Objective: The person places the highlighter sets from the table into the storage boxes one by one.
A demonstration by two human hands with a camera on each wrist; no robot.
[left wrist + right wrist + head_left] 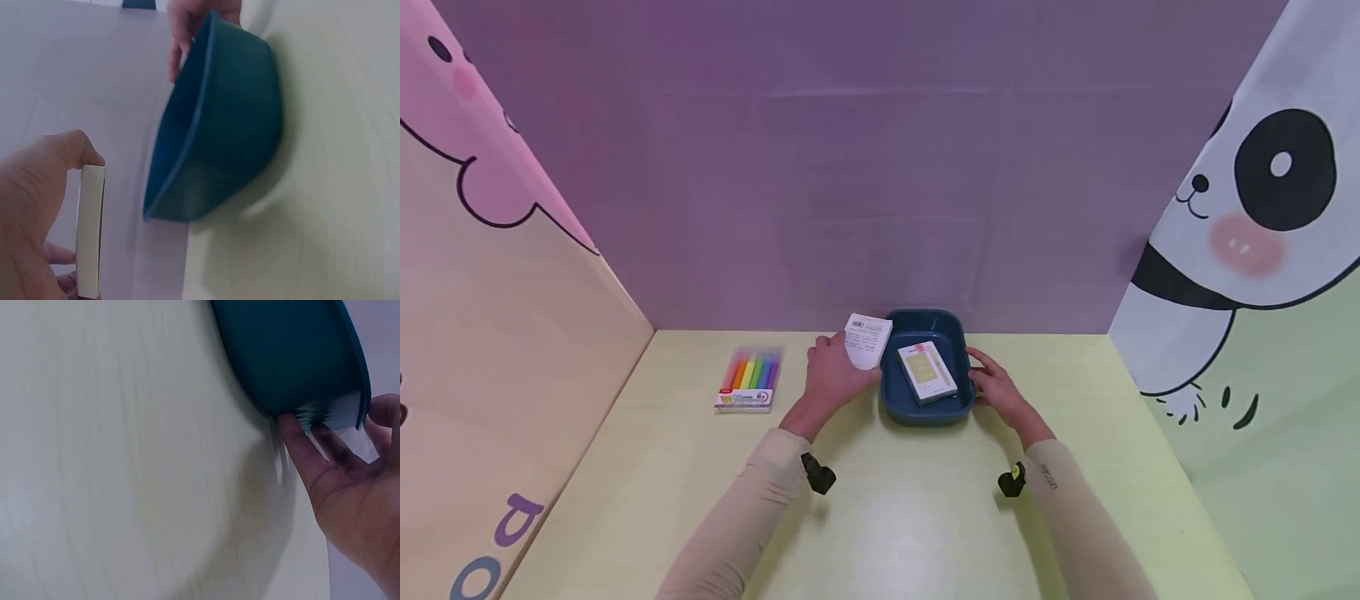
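My left hand (835,372) holds a thin white box (867,340) with a printed label and barcode, beside the left rim of a dark blue plastic bin (928,418). In the left wrist view the pale narrow edge of this box (91,231) shows below the thumb. My right hand (997,390) grips the bin's right side, with fingers against the outer wall and at the rim in the right wrist view. Inside the bin lies another white box (927,372) with a yellowish panel and red mark. The bin stands on the table.
To the left of my left hand lies a clear pack of coloured markers (749,380) on the pale wooden table (910,517). A purple backdrop (880,167) rises right behind the bin. Printed cartoon panels flank the table on both sides.
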